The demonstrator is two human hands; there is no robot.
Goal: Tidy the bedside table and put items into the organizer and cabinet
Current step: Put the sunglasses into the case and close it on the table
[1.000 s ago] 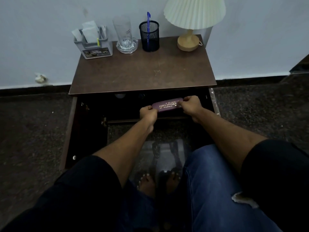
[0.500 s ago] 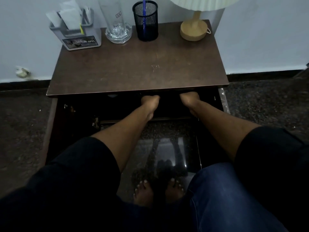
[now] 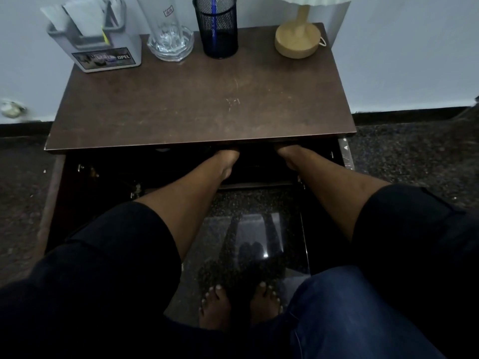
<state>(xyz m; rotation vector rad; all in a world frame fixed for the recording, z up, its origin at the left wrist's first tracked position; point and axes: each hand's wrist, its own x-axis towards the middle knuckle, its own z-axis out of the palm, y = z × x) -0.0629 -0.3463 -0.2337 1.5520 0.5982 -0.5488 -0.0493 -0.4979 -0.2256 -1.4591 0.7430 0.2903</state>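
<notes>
Both of my arms reach into the dark open cabinet [image 3: 259,172] under the brown bedside table top [image 3: 197,110]. Only the heel of my left hand [image 3: 228,154] and of my right hand [image 3: 284,151] shows below the top's front edge; the fingers are hidden beneath it. The purple glasses case is out of sight. At the back left of the top stands the grey organizer [image 3: 103,53] with papers in it.
Along the back of the top stand a tall glass [image 3: 168,35] in a glass dish, a black mesh cup [image 3: 219,32] holding a blue pen, and a wooden lamp base [image 3: 298,41]. The left cabinet door [image 3: 55,198] hangs open. My bare feet [image 3: 238,304] rest on the glossy floor.
A second ago both hands held the purple glasses case in front of the cabinet opening. They have since gone further in under the top, and the case is no longer visible. My head moved closer.
</notes>
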